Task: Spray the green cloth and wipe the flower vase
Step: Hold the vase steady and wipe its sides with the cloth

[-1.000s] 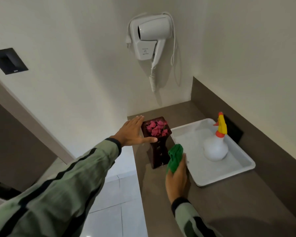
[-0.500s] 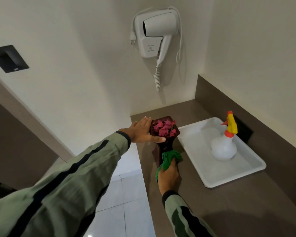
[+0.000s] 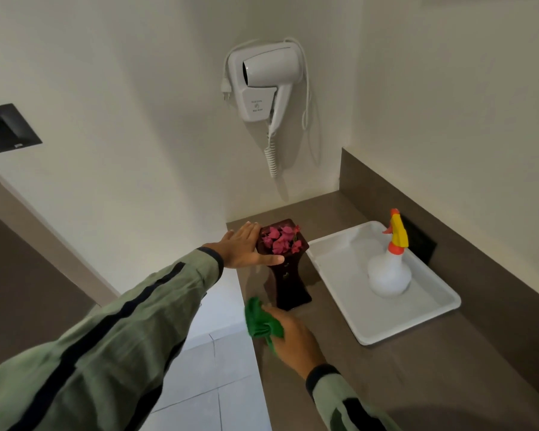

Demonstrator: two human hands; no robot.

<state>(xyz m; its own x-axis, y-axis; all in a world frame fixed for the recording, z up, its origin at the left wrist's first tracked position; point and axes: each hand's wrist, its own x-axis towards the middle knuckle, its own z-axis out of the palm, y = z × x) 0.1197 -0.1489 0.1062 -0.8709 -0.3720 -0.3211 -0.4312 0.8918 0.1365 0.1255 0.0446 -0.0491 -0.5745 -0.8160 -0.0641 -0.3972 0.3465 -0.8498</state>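
Note:
A dark brown flower vase [image 3: 288,281] with pink flowers [image 3: 281,239] stands upright near the left end of the brown counter. My left hand [image 3: 246,248] grips the vase's rim from the left, thumb across its front. My right hand [image 3: 293,339] holds the crumpled green cloth [image 3: 260,321] at the foot of the vase, on its near left side. The white spray bottle [image 3: 388,273] with a yellow and orange trigger stands in the white tray [image 3: 417,321] to the right.
A white hair dryer [image 3: 262,85] hangs on the wall above the counter, its coiled cord dangling down. The counter [image 3: 417,377] ends in a left edge beside the vase, with white floor tiles [image 3: 218,368] below. A dark backsplash [image 3: 448,206] runs along the right.
My right hand has drawn the green cloth down the vase's front to its base and slightly left. My left hand keeps its hold on the rim.

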